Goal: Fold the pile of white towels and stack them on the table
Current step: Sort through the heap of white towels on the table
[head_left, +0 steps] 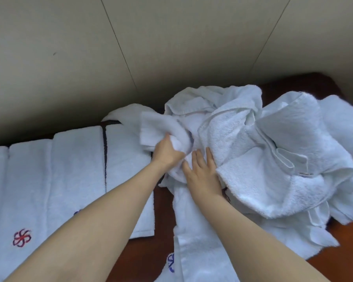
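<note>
Table (163, 212): four folded towels (75, 171), one pile (273, 151), two hands.

A single wide-angle camera sits on the person's head and looks forward and steeply down over both forearms, which enter from the bottom edge and reach toward the middle of the frame. It stands close: the left hand (167, 151) and right hand (202, 174) lie near the centre, and the dark wooden table (163, 210) fills the lower half, cut off at the left, right and bottom edges. The view faces a pale panelled wall (90, 47) that takes up the whole upper half, its seams slanting outward from the wide lens. No second view shares the scene.
</note>
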